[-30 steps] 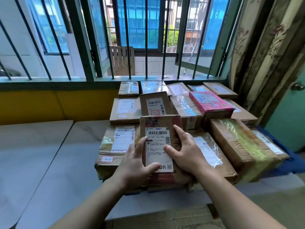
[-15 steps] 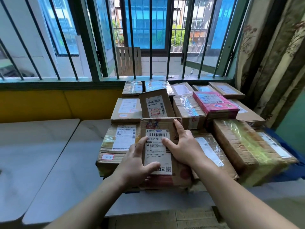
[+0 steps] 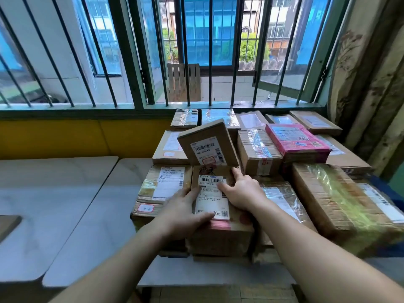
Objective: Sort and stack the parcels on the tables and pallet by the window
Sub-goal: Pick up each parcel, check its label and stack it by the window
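Starting on the left, the grey table carries the pile's near-left corner, where a taped carton with a white shipping label sits just beside the parcel in play. The risk here, as I read it: that labelled cardboard parcel rests at the front edge of the stack, so a push or a slack grip could tip it off toward the floor.

Behind it, a small flat box leans tilted against the parcels by the window bars; a nudge from the front parcel could knock it over.

Left hand: reaching in from below, palm against the parcel's left side, thumb laid across the lower label, fingers curled round the edge. Right hand: pressed on the parcel's right top, index finger stretched to the far corner, thumb on the label, gripping.

Further right, a pink box tops another carton, and a long carton wrapped in yellowish tape overhangs the edge; it could slide if bumped.
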`<state>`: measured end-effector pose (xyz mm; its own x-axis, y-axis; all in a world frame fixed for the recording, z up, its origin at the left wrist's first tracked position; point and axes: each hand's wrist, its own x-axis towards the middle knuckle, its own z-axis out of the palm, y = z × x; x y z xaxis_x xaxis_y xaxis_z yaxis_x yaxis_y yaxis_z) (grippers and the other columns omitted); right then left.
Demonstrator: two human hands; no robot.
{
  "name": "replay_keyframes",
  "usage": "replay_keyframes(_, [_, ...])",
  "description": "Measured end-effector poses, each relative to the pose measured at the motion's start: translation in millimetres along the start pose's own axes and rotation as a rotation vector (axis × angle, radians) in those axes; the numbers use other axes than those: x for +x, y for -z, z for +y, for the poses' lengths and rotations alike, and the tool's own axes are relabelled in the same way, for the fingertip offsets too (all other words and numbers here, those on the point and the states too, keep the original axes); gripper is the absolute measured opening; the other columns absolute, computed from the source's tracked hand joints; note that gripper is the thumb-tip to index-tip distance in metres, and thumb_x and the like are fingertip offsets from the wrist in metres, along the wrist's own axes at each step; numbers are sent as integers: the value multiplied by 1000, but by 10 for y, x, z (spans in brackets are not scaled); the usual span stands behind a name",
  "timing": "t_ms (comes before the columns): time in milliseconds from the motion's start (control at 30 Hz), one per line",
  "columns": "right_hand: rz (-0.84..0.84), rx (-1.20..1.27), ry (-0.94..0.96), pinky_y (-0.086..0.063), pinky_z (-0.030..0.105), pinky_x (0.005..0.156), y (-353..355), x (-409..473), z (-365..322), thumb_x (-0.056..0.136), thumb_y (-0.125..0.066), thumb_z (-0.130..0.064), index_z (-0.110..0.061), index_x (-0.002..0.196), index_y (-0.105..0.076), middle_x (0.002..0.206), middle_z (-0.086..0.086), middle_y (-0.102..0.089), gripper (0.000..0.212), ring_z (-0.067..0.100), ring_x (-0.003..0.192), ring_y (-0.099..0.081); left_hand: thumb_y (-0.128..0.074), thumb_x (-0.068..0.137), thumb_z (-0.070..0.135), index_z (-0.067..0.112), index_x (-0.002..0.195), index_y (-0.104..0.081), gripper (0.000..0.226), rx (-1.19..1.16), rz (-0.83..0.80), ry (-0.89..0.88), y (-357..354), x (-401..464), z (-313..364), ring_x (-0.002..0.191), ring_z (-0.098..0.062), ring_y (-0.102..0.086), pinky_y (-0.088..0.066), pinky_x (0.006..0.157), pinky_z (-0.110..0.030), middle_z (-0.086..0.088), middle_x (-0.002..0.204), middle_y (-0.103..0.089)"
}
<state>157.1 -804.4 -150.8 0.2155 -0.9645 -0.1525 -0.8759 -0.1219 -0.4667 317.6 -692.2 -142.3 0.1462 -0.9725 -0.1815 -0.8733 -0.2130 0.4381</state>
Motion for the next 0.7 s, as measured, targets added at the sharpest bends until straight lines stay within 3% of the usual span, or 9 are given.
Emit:
replay_keyframes(233, [15,-20,23,-36,43,109,8,10,5,87,-46,-72,-31,156,-16,147,9,-41,86,30,135,-39,-48,81,74,46,150,0,89,99,-88,17,27,-80,46,148,-25,-5,-9,118,-46,7,162,4])
replay_keyframes(367, [44,-8,51,-34,44,112,21,2,-8,86,-49,-70,-29,156,-18,152,8,-35,87,28,138,-35,-48,80,75,46,150,0,90,89,-95,3,54,-16,5,148,-23,-7,-12,119,-45,8,161,6])
replay_keyframes(467, [76,7,87,-32,45,114,89,15,-38,87,-51,-68,-27,157,-15,156,8,-29,88,28,142,-29,-56,81,67,45,150,-2,90,-27,-12,-52,135,94,2,147,-21,-13,-20,119,-42,5,162,-3])
replay_keyframes(567, [129,48,142,-27,47,117,201,57,-88,89,-52,-64,-28,157,-12,160,8,-20,86,28,145,-22,-61,86,53,39,151,-7,86,-152,105,-50,264,222,65,148,-18,-8,-18,117,-38,2,161,-7])
replay_keyframes(700, [205,114,208,-27,52,117,320,166,-208,90,-53,-61,-38,156,-4,161,4,-14,86,28,147,-19,-65,84,49,37,151,-9,89,-321,214,-9,402,450,10,147,-22,-12,-18,118,-44,-3,160,-11])
